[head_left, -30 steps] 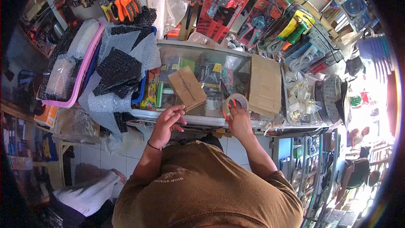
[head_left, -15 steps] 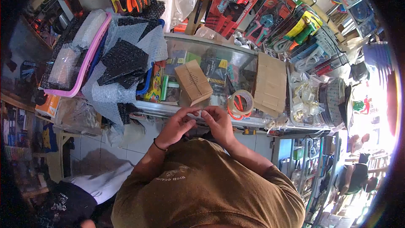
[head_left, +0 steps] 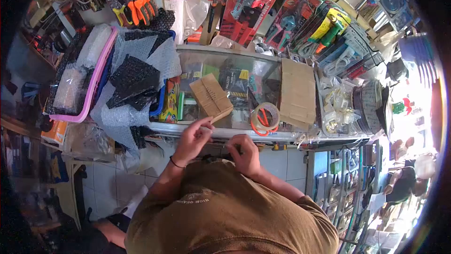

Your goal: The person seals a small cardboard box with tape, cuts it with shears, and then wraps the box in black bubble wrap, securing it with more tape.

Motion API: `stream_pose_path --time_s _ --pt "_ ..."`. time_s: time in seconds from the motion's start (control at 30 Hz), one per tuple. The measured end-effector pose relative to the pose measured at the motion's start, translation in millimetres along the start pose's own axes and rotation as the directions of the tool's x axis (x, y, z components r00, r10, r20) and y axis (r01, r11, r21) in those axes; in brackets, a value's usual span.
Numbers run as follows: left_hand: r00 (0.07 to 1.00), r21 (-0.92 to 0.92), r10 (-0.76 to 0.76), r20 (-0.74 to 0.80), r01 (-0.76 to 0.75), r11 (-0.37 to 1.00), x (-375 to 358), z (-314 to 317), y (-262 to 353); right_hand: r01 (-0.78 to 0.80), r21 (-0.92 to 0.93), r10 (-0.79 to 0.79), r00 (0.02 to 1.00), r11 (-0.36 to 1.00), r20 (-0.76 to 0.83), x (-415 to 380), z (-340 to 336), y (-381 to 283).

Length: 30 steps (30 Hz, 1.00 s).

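Observation:
My left hand [head_left: 193,137] is at the counter's front edge, thumb and index finger apart, with fingertips right at the near end of a brown cardboard box [head_left: 211,96]. The box is closed and lies slantwise on the glass-topped counter. My right hand [head_left: 245,154] is in front of the counter's edge with its fingers curled in; whether something small is inside, I cannot tell. A roll of packing tape [head_left: 274,111] and orange-handled scissors [head_left: 257,127] lie together right of the box. A flattened cardboard piece [head_left: 298,92] lies farther right on the glass.
Bubble wrap [head_left: 164,57] and black wrap [head_left: 134,78] spill from a blue basket on the left, beside a pink-rimmed basket [head_left: 89,99]. Packaged tools [head_left: 251,10] hang behind the counter. Small bagged parts [head_left: 338,106] fill the right side. Another person's arm [head_left: 110,233] shows at lower left.
My hands were together at the counter's edge and are now apart. My left hand has moved left toward the box; my right hand has drawn back toward my body. The view has shifted slightly.

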State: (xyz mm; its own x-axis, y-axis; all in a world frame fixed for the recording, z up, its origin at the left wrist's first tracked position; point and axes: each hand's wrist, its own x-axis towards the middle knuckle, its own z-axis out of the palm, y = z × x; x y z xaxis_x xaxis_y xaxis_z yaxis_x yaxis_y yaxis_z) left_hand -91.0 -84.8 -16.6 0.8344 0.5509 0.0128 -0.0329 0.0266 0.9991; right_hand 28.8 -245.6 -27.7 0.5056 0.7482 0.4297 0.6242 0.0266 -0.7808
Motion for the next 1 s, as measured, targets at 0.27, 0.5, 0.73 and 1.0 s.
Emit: stream_pose_path --time_s 0.27,0.5,0.73,1.0 --pt "0.806 0.870 0.335 0.487 -0.483 -0.100 85.3 -33.1 52.5 -0.754 0.537 0.723 0.603 0.379 0.336 -25.8 -5.7 31.2" --pt "0.841 0.851 -0.131 0.525 -0.519 0.076 114.4 -26.1 49.0 -0.717 0.620 0.719 0.609 0.319 0.336 -12.1 -6.9 22.6" --pt "0.736 0.735 -0.002 0.677 -0.677 0.035 132.9 -24.1 35.7 -0.751 0.573 0.699 0.601 0.328 0.388 -7.4 5.2 28.0" --pt "0.893 0.886 -0.033 0.448 -0.439 0.149 79.8 -35.5 45.5 -0.658 0.727 0.680 0.627 0.199 0.381 7.8 -2.5 25.3"
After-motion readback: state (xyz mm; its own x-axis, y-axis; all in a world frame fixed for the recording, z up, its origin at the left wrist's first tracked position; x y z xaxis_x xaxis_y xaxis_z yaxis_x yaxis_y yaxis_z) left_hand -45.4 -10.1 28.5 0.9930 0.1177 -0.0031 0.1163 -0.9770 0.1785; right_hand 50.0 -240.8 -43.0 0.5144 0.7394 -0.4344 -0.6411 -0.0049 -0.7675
